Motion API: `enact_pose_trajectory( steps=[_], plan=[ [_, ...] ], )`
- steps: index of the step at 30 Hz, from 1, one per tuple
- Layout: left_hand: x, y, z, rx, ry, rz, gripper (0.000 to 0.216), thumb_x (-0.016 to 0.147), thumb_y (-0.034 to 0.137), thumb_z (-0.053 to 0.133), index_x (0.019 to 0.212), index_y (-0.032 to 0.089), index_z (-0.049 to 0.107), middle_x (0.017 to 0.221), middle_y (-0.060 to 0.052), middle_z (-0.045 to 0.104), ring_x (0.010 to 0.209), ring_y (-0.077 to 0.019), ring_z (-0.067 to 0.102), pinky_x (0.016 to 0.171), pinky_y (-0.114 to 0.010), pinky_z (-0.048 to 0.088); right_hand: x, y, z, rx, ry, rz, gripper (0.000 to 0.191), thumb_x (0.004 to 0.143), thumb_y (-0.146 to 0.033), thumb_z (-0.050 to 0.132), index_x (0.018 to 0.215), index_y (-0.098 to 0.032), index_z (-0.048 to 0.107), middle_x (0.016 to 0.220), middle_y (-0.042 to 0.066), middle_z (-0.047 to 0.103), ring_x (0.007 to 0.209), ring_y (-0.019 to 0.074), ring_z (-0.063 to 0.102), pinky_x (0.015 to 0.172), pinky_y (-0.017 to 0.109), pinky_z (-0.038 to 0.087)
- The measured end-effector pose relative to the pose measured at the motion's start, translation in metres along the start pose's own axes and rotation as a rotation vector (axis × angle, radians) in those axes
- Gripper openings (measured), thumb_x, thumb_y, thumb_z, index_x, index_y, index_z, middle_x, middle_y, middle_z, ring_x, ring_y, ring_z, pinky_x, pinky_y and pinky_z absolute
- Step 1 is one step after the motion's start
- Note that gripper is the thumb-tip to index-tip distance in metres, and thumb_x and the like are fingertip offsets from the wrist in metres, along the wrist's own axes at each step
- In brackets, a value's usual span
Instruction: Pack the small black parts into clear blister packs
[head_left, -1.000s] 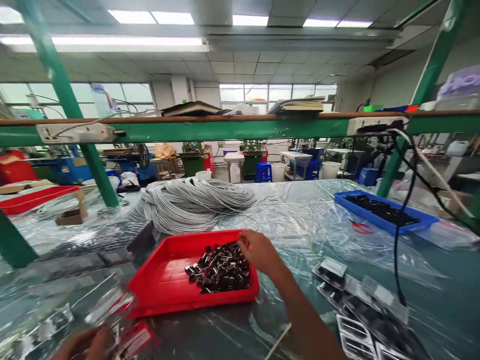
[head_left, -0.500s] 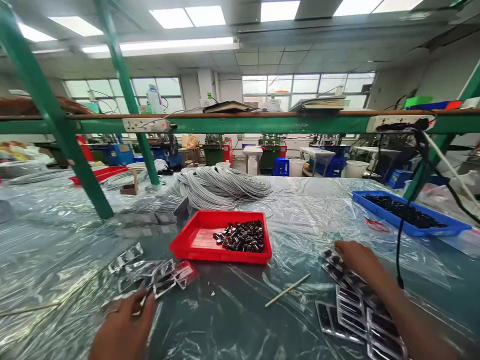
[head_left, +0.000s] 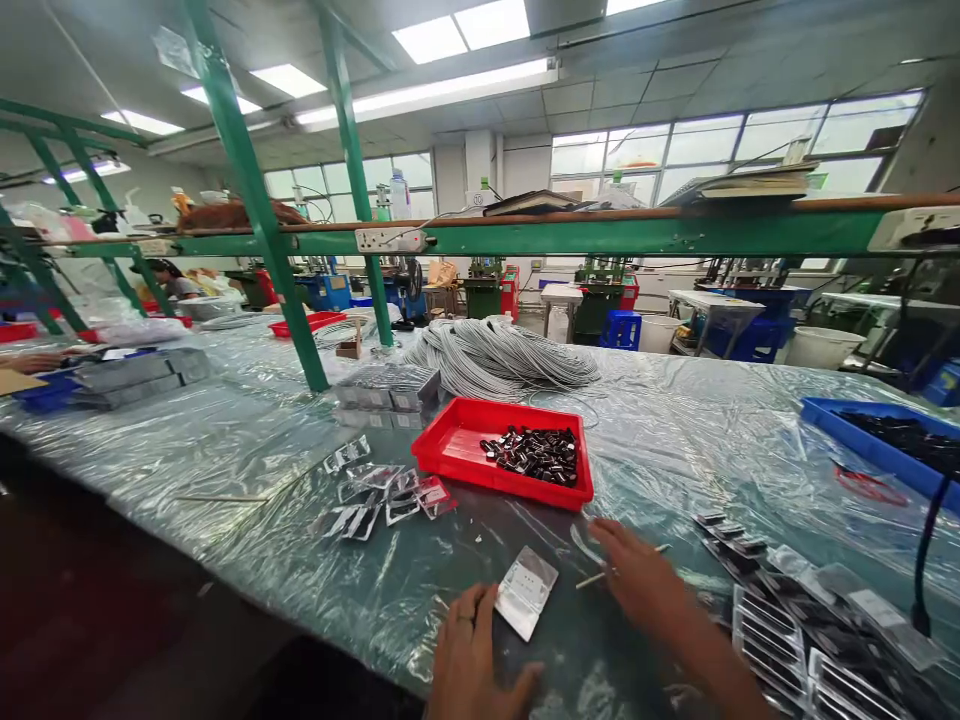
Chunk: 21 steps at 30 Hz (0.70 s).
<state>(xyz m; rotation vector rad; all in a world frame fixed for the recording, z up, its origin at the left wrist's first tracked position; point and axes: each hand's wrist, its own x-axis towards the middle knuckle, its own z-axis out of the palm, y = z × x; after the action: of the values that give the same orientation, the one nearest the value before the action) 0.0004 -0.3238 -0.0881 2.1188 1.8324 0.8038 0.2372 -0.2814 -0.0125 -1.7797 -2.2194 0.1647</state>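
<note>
A flat silver-white packet with small print (head_left: 527,592) lies on the plastic-covered table in front of me. My left hand (head_left: 474,650) is at its left edge, fingertips touching or just beside it, thumb spread away. My right hand (head_left: 637,578) reaches in from the right with fingers stretched, over a thin pale stick (head_left: 591,579) that it partly covers. Neither hand grips anything. Behind them a red tray (head_left: 450,462) holds a heap of small black shiny pieces (head_left: 536,455). Clear blister packs (head_left: 771,640) with dark contents lie by my right forearm.
More clear packs (head_left: 360,515) and a red-labelled one (head_left: 435,495) lie left of the tray. Stacked grey boxes (head_left: 386,390), a grey cable coil (head_left: 502,360) and green shelf posts (head_left: 262,210) stand behind. A blue tray (head_left: 885,440) and hanging black cable (head_left: 921,580) are right.
The view has swung left. My left hand has moved from the left packs to the silver-white packet now in front. My right hand has left the right-hand packs and moved toward the middle.
</note>
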Motion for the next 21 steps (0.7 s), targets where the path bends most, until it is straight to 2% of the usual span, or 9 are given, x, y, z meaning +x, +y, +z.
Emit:
enact_pose_trajectory(
  steps=[3, 6, 7, 9, 11, 13, 14, 17, 21],
  plan=[
    [0.012, 0.019, -0.014, 0.040, -0.075, -0.100, 0.067, 0.070, 0.043, 0.069, 0.129, 0.014, 0.057, 0.135, -0.018, 0.055, 0.129, -0.0397, 0.043, 0.109, -0.055, 0.030, -0.002, 0.053, -0.008, -0.145, -0.154, 0.031, 0.042, 0.078, -0.002, 0.043, 0.107, -0.021, 0.069, 0.120, 0.014, 0.067, 0.109, 0.0295, 0.063, 0.092, 0.041, 0.046],
    [0.026, 0.034, -0.025, 0.012, -0.102, -0.113, 0.052, 0.077, 0.034, 0.060, 0.125, 0.017, 0.060, 0.131, -0.015, 0.056, 0.125, -0.0349, 0.046, 0.108, -0.051, 0.030, -0.005, 0.065, -0.014, -0.040, -0.124, 0.025, 0.029, 0.086, -0.010, 0.041, 0.088, -0.021, 0.067, 0.091, 0.012, 0.070, 0.085, 0.0273, 0.066, 0.080, 0.038, 0.047],
    [0.030, 0.036, -0.027, -0.017, -0.130, -0.100, 0.052, 0.076, 0.032, 0.061, 0.126, 0.018, 0.059, 0.130, -0.014, 0.057, 0.124, -0.0336, 0.047, 0.108, -0.049, 0.030, -0.006, 0.059, -0.016, 0.100, -0.079, 0.023, 0.023, 0.088, -0.017, 0.043, 0.085, -0.023, 0.065, 0.083, 0.009, 0.068, 0.078, 0.0255, 0.064, 0.075, 0.036, 0.046],
    [0.036, 0.035, -0.031, -0.079, -0.196, -0.066, 0.055, 0.073, 0.033, 0.064, 0.127, 0.021, 0.059, 0.129, -0.012, 0.057, 0.123, -0.0325, 0.048, 0.108, -0.047, 0.031, -0.004, 0.035, -0.019, 0.534, -0.004, 0.023, 0.016, 0.090, -0.034, 0.050, 0.083, -0.025, 0.061, 0.074, 0.003, 0.062, 0.068, 0.0208, 0.057, 0.067, 0.031, 0.045],
    [0.039, 0.032, -0.033, -0.124, -0.239, -0.050, 0.059, 0.070, 0.034, 0.068, 0.127, 0.022, 0.058, 0.128, -0.012, 0.057, 0.122, -0.0324, 0.049, 0.107, -0.046, 0.032, 0.004, -0.001, -0.014, 1.063, 0.051, 0.049, 0.027, 0.087, -0.048, 0.056, 0.075, -0.024, 0.055, 0.068, -0.001, 0.053, 0.059, 0.0158, 0.047, 0.058, 0.028, 0.040],
    [0.040, 0.028, -0.032, -0.152, -0.235, -0.059, 0.062, 0.069, 0.035, 0.070, 0.128, 0.019, 0.057, 0.129, -0.013, 0.057, 0.122, -0.0328, 0.049, 0.106, -0.046, 0.032, 0.018, -0.041, 0.000, 1.545, 0.129, 0.116, 0.046, 0.080, -0.053, 0.064, 0.058, -0.023, 0.038, 0.053, -0.007, 0.033, 0.047, 0.0105, 0.029, 0.046, 0.024, 0.029],
    [0.039, 0.026, -0.030, -0.166, -0.223, -0.068, 0.063, 0.068, 0.034, 0.070, 0.127, 0.018, 0.056, 0.128, -0.013, 0.058, 0.122, -0.0327, 0.049, 0.105, -0.046, 0.032, 0.026, -0.060, 0.010, 1.707, 0.123, 0.151, 0.053, 0.079, -0.054, 0.065, 0.055, -0.023, 0.030, 0.049, -0.009, 0.025, 0.044, 0.0088, 0.020, 0.043, 0.024, 0.023],
    [0.038, 0.024, -0.025, -0.219, -0.173, -0.084, 0.061, 0.067, 0.030, 0.071, 0.124, 0.017, 0.055, 0.125, -0.012, 0.061, 0.119, -0.0310, 0.051, 0.104, -0.045, 0.034, 0.050, -0.097, 0.038, 1.950, 0.067, 0.174, 0.059, 0.076, -0.051, 0.069, 0.051, -0.023, 0.023, 0.044, -0.011, 0.017, 0.042, 0.0067, 0.009, 0.040, 0.024, 0.015],
    [0.037, 0.024, -0.019, -0.258, -0.144, -0.102, 0.067, 0.064, 0.028, 0.072, 0.127, 0.017, 0.050, 0.126, -0.012, 0.060, 0.119, -0.0305, 0.052, 0.105, -0.045, 0.033, 0.066, -0.107, 0.058, 1.992, 0.035, 0.171, 0.059, 0.076, -0.050, 0.069, 0.049, -0.022, 0.025, 0.042, -0.011, 0.019, 0.041, 0.0061, 0.009, 0.040, 0.024, 0.014]
  ],
)
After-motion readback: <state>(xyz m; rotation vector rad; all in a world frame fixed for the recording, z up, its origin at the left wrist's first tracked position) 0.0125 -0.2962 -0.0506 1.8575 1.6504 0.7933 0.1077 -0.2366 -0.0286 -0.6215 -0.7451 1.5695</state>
